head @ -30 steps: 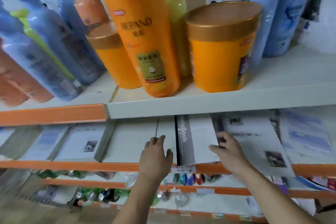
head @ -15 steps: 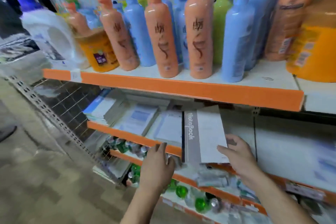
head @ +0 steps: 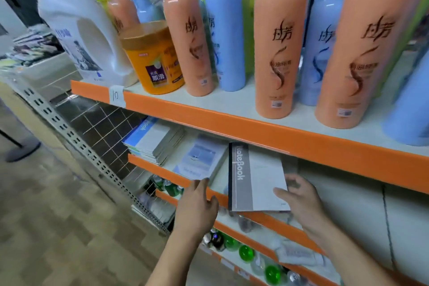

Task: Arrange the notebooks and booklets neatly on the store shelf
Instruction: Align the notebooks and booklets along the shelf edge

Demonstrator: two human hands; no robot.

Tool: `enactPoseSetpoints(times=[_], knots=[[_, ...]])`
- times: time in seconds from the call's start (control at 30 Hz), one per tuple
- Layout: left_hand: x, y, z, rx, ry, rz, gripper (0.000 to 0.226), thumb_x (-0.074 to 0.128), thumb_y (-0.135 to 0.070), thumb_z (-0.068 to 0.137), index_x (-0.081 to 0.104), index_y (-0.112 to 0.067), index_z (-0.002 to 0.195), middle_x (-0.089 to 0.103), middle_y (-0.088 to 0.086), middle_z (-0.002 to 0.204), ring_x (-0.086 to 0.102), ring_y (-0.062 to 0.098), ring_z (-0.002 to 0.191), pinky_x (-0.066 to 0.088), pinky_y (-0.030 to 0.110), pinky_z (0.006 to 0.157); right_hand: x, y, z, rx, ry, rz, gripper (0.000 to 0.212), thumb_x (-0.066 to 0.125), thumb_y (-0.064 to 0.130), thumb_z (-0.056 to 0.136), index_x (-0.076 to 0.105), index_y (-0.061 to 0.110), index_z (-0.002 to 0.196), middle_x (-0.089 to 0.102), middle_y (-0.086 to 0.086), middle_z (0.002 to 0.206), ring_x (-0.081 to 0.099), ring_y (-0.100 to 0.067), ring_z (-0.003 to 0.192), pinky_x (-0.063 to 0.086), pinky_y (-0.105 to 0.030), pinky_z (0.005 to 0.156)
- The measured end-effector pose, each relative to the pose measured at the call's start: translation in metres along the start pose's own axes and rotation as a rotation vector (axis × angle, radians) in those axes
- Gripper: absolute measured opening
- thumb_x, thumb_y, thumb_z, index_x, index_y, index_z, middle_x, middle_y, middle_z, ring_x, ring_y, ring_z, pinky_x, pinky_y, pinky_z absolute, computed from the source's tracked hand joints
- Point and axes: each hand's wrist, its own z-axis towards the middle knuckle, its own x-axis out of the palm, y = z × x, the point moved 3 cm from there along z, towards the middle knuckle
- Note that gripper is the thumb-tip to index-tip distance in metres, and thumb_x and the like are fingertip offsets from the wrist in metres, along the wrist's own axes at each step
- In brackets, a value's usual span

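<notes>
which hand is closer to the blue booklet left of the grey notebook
Left. The left hand is at the shelf edge, fingertips by the front corner of the blue booklet; the right hand is farther right, holding the right edge of the grey notebook.

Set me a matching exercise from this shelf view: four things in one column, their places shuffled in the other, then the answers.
Things:
1. grey notebook
2. stack of booklets
3. yellow tub
4. green bottles

Places:
A. on a shelf below the booklets
B. top shelf, beside the white jug
C. left end of the middle shelf
D. gripped by the right hand

Pairs: 1-D, 2-C, 3-B, 4-A
</notes>
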Motion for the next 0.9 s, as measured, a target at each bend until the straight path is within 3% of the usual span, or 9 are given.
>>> enactPoseSetpoints(times=[0.13,0.33,0.43,0.47,0.5,0.57,0.7,0.83,0.9], knots=[[-0.019,0.025,0.028,-0.034,-0.041,-0.015,0.056,0.051,-0.032,0.099,0.039,-0.021,0.152,0.043,0.000,0.151,0.045,0.020,0.135,0.045,0.039,0.103,0.047,0.012,0.034,-0.011,0.056,0.023,0.026,0.066,-0.003,0.091,0.061,0.018,0.105,0.077,-0.002,0.097,0.074,-0.011,0.085,0.051,-0.022,0.068],[-0.046,0.078,0.083,-0.008,-0.073,0.021,0.054,0.054,-0.031,0.097,0.044,-0.019,0.149,0.049,0.001,0.146,0.049,0.022,0.130,0.047,0.039,0.099,0.117,0.020,0.067,-0.007,0.058,0.041,0.026,0.063,-0.006,0.092,0.070,0.018,0.099,0.077,-0.002,0.104,0.073,-0.017,0.097,0.053,-0.032,0.083],[-0.064,0.112,0.121,0.058,-0.078,0.023,0.051,0.057,-0.029,0.095,0.050,-0.015,0.143,0.053,0.004,0.139,0.048,0.025,0.128,0.045,0.042,0.101,0.155,0.020,0.086,-0.022,0.019,0.034,0.022,0.066,0.001,0.093,0.072,0.021,0.099,0.077,-0.001,0.105,0.072,-0.024,0.100,0.057,-0.044,0.089],[-0.071,0.126,0.134,0.089,-0.086,0.031,0.051,0.058,-0.028,0.092,0.053,-0.014,0.140,0.055,0.005,0.134,0.049,0.027,0.126,0.046,0.043,0.100,0.170,0.019,0.090,-0.029,-0.005,0.037,0.022,0.066,0.001,0.093,0.072,0.022,0.099,0.077,0.001,0.102,0.072,-0.022,0.098,0.060,-0.041,0.083],[-0.079,0.141,0.147,0.117,-0.090,0.048,0.051,0.059,-0.027,0.088,0.055,-0.012,0.136,0.057,0.006,0.130,0.050,0.028,0.123,0.047,0.044,0.099,0.186,0.019,0.095,-0.041,-0.034,0.045,0.025,0.065,-0.001,0.093,0.070,0.023,0.100,0.076,0.005,0.101,0.073,-0.013,0.092,0.061,-0.029,0.072],[-0.096,0.171,0.172,0.151,-0.114,0.074,0.052,0.058,-0.027,0.083,0.059,-0.009,0.132,0.058,0.009,0.126,0.053,0.032,0.119,0.048,0.046,0.099,0.219,0.019,0.104,-0.061,-0.093,0.068,0.030,0.064,-0.005,0.092,0.067,0.020,0.107,0.074,0.005,0.104,0.072,0.001,0.082,0.052,-0.012,0.060],[-0.130,0.227,0.209,0.161,-0.159,0.086,0.058,0.044,-0.042,0.086,0.057,-0.010,0.133,0.055,0.010,0.131,0.050,0.031,0.123,0.045,0.048,0.102,0.280,0.018,0.124,-0.044,-0.157,0.063,0.024,0.067,-0.001,0.091,0.066,0.012,0.112,0.077,-0.003,0.102,0.073,-0.011,0.087,0.053,-0.027,0.066],[-0.149,0.264,0.236,0.166,-0.117,0.037,0.057,0.052,-0.043,0.091,0.053,-0.007,0.136,0.053,0.009,0.136,0.048,0.027,0.127,0.042,0.043,0.109,0.324,0.018,0.134,-0.029,-0.219,0.094,0.021,0.066,0.000,0.092,0.069,0.013,0.107,0.077,0.000,0.101,0.071,-0.018,0.092,0.052,-0.034,0.071],[-0.151,0.274,0.245,0.165,-0.077,0.010,0.063,0.048,-0.048,0.094,0.049,-0.006,0.141,0.052,0.010,0.140,0.046,0.027,0.131,0.038,0.042,0.113,0.344,0.016,0.139,-0.015,-0.212,0.096,0.022,0.065,-0.004,0.091,0.069,0.012,0.106,0.077,-0.003,0.102,0.071,-0.025,0.097,0.057,-0.045,0.084]])
